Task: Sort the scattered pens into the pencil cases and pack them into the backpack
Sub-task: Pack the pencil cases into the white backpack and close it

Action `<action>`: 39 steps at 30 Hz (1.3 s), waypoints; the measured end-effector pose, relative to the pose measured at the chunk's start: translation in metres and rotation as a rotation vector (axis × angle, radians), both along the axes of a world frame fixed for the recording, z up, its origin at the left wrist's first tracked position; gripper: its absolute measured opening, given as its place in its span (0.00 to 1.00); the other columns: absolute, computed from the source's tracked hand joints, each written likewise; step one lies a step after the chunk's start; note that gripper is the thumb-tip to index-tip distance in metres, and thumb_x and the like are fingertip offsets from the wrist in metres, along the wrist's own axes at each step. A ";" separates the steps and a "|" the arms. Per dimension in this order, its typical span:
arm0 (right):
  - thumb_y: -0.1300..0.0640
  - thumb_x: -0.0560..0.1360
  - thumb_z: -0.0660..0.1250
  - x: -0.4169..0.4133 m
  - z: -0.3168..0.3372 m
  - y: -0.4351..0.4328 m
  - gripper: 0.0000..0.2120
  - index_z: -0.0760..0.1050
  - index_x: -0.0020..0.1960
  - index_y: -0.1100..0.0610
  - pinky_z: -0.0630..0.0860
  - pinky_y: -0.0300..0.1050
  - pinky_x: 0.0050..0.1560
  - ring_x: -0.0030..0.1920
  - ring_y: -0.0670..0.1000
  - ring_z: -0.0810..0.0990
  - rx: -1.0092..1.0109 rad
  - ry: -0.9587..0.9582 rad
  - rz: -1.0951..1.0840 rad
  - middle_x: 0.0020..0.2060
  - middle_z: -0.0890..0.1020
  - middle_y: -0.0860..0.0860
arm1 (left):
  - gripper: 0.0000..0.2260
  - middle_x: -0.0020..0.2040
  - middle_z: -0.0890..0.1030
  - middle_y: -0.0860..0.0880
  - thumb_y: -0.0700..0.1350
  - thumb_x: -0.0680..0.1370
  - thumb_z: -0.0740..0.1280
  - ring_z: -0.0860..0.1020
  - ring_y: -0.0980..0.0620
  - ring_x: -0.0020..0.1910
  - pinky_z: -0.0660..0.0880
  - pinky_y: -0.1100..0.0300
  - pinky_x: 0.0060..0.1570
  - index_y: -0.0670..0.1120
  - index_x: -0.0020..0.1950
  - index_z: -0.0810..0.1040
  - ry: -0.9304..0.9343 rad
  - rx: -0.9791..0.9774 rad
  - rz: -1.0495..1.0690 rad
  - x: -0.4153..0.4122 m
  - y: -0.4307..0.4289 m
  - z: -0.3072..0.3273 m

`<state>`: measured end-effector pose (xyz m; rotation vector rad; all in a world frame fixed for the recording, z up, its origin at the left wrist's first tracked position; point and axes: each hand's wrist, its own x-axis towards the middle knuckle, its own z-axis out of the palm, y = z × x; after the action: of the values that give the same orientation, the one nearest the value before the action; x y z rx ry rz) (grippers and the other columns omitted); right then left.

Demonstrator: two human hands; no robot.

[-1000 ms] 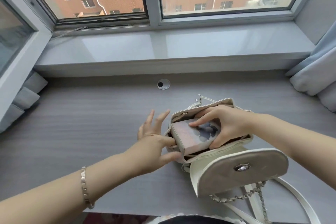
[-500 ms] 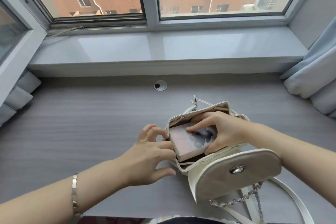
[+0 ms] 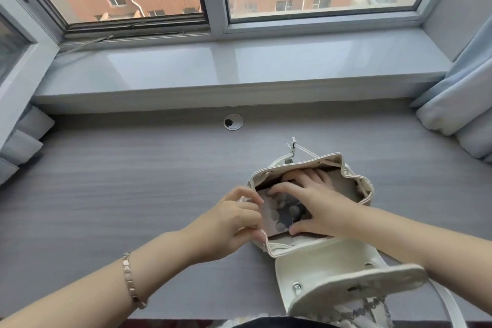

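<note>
A small cream backpack (image 3: 354,184) lies on the grey desk (image 3: 133,181) with its mouth wide and its flap (image 3: 354,287) folded toward me. A flat pencil case (image 3: 282,212) with a dark flower print sits partly inside the mouth. My right hand (image 3: 316,202) reaches into the bag, fingers spread over the case and thumb at its near edge. My left hand (image 3: 231,221) pinches the left rim of the bag's mouth. No loose pens are in sight.
A round cable grommet (image 3: 233,122) sits in the desk behind the bag. A glossy window sill (image 3: 239,66) runs along the back. Pale blue curtains (image 3: 458,104) hang at the right, grey cushions (image 3: 24,138) at the left. The bag's chain strap (image 3: 372,309) lies near the desk's front edge.
The pencil case has gone deeper into the bag under my right hand, whose fingers are now inside. My left hand went from spread beside the bag to pinching its rim.
</note>
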<state>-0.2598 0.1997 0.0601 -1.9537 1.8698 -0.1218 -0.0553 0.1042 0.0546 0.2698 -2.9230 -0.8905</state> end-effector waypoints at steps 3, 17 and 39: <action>0.46 0.61 0.75 -0.001 0.002 0.003 0.37 0.63 0.67 0.40 0.52 0.39 0.61 0.63 0.48 0.63 0.002 -0.114 -0.057 0.61 0.69 0.45 | 0.09 0.39 0.77 0.54 0.50 0.75 0.66 0.69 0.60 0.55 0.67 0.66 0.57 0.46 0.39 0.79 0.112 0.191 0.104 -0.003 0.004 0.005; 0.49 0.77 0.58 -0.010 0.047 -0.077 0.13 0.72 0.43 0.57 0.66 0.41 0.33 0.45 0.57 0.74 0.341 -0.030 -0.475 0.37 0.77 0.53 | 0.10 0.33 0.79 0.50 0.49 0.76 0.64 0.77 0.54 0.36 0.72 0.61 0.38 0.45 0.41 0.80 -0.202 0.261 0.634 -0.046 -0.006 0.041; 0.40 0.69 0.67 0.027 -0.013 0.012 0.21 0.68 0.25 0.53 0.62 0.41 0.34 0.28 0.47 0.65 -0.410 -1.361 -0.572 0.23 0.68 0.47 | 0.13 0.48 0.79 0.53 0.58 0.71 0.67 0.75 0.56 0.45 0.78 0.59 0.37 0.52 0.48 0.75 0.194 -0.323 0.048 -0.010 -0.023 -0.017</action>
<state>-0.2333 0.2116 0.0469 -0.8639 1.3170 -1.6143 -0.0649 0.0810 0.0373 0.2166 -2.8053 -0.4014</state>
